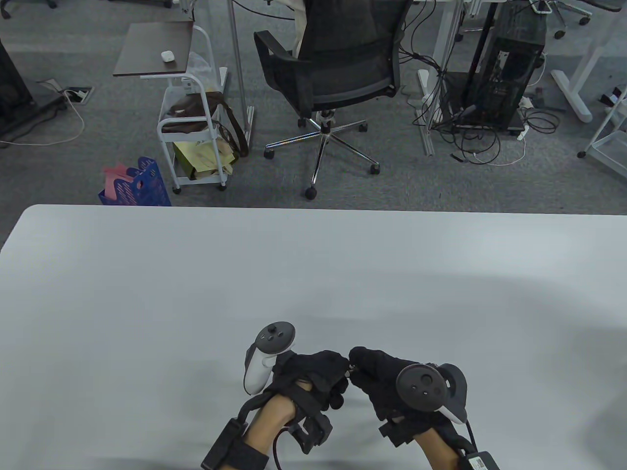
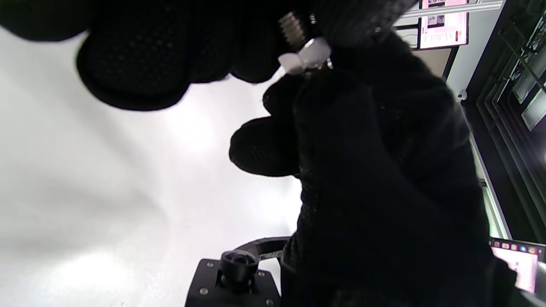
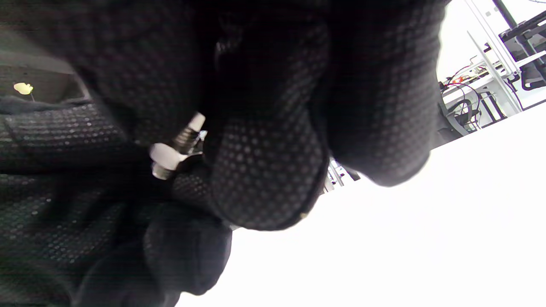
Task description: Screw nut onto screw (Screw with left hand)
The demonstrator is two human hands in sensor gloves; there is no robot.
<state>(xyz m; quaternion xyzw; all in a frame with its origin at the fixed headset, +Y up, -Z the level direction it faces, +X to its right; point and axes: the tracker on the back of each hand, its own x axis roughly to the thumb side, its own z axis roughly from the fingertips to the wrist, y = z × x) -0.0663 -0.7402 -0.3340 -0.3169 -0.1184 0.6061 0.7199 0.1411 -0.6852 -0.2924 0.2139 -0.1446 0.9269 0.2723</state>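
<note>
A small metal screw with a silver hex nut on its thread is held between both hands just above the white table [image 1: 147, 303]. In the left wrist view the bare thread [image 2: 291, 26] rises above the nut [image 2: 308, 57]. In the right wrist view the nut [image 3: 165, 157] sits below the thread [image 3: 187, 134]. My left hand [image 1: 318, 374] has its fingertips [image 2: 251, 51] closed at the nut. My right hand [image 1: 387, 382] has its fingers [image 3: 264, 170] closed around the screw's thread end. In the table view the gloves hide the parts except a small glint [image 1: 349, 370].
Both hands work near the table's front edge at its middle. Behind the table stand an office chair [image 1: 338, 73], a white trolley [image 1: 196, 142] and a blue basket [image 1: 139, 186].
</note>
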